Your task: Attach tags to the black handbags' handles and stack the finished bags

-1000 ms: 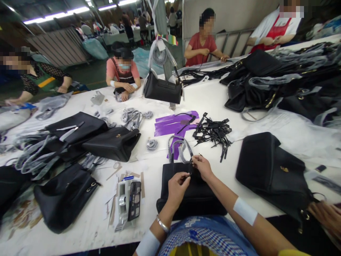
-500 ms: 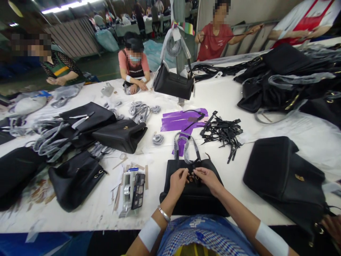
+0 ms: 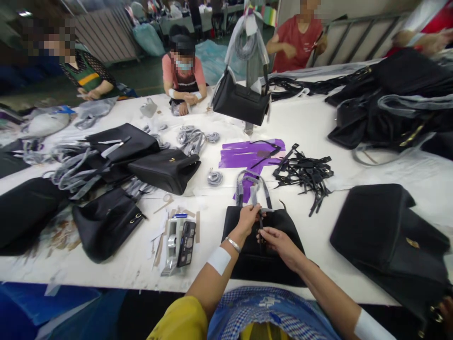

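A black handbag (image 3: pixel 283 224) lies flat on the white table (image 3: pixel 318 118) right in front of me, its grey-wrapped handles (image 3: pixel 252 186) pointing away. My left hand (image 3: pixel 247 218) pinches a small strap piece at the bag's top edge. My right hand (image 3: pixel 278 242) rests on the bag's front just below it, fingers closed on the lower end of the same small black strap.
A tape dispenser with a phone (image 3: pixel 180 241) lies to the left. Black straps (image 3: pixel 304 172) and purple sheets (image 3: pixel 247 153) lie beyond the bag. More black bags lie left (image 3: pixel 106 224) and right (image 3: pixel 385 236). Several people work across the table.
My left hand rose to the bag's top edge while my right hand slid lower on its front. The camera tilted and shifted left.
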Motion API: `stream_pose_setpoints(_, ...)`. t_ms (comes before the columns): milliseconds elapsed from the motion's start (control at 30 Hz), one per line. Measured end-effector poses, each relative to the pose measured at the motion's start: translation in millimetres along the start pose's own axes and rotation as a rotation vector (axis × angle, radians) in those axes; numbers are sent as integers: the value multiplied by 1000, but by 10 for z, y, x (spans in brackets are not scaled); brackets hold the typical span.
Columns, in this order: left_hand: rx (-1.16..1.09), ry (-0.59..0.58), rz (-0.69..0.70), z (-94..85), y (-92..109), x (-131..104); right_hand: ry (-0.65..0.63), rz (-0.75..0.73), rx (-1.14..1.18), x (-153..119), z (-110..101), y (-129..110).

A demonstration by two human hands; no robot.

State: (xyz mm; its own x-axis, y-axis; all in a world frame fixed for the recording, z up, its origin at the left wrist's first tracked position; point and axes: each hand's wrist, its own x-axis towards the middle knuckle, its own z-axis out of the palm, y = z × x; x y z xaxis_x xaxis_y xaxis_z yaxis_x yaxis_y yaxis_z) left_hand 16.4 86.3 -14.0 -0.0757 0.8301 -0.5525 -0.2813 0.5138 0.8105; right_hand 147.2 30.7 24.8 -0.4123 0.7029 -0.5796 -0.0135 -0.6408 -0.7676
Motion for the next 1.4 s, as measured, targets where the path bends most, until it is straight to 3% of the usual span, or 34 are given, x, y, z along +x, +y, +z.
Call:
stream_pose_setpoints(100,188,-60,88,-212,-94,88,38,27,-51,90,-80,55)
stream_pose_setpoints(167,360,-14,175,-543,-95,149,93,17,-124,147,-114,95)
stream_pose_setpoints(233,509,174,268,-992,-27,197,139,2,-185,179,-123,127)
stream_pose_setpoints(300,629,484,320,-1469,90,251,166,-11,-217,192,-113,150)
stream_pose_setpoints(400,702,848,281,-2041,271,388,191,-14,-232,206,-88,185)
stream_pose_setpoints(467,688,927,236,-2262,348,515,199,-11,-232,217,-77,213)
stream_pose_setpoints(533,655,911,211,-2370,383,641,183,-15,-225,222,-70,241)
stream_pose_setpoints(667,577,794,210,-2363,393,749,126,-38,-178,203,-60,252)
stream_pose_setpoints(767,521,672,270,-2210,403,615,90,-26,-103,186,-49,217)
stream_pose_setpoints(900,366,360,335,-1822,415,163,92,11,80,187,-33,171)
stream_pose_setpoints(1033,168,42,250,-1357,370,-378,110,14,288,184,-7,167)
stream_pose_setpoints(1200,144,-71,89,-1017,238,-800,187,-49,444,138,61,153)
stream_pose_setpoints(1400,140,-144,-62,-989,110,-930,228,-104,463,120,121,136)
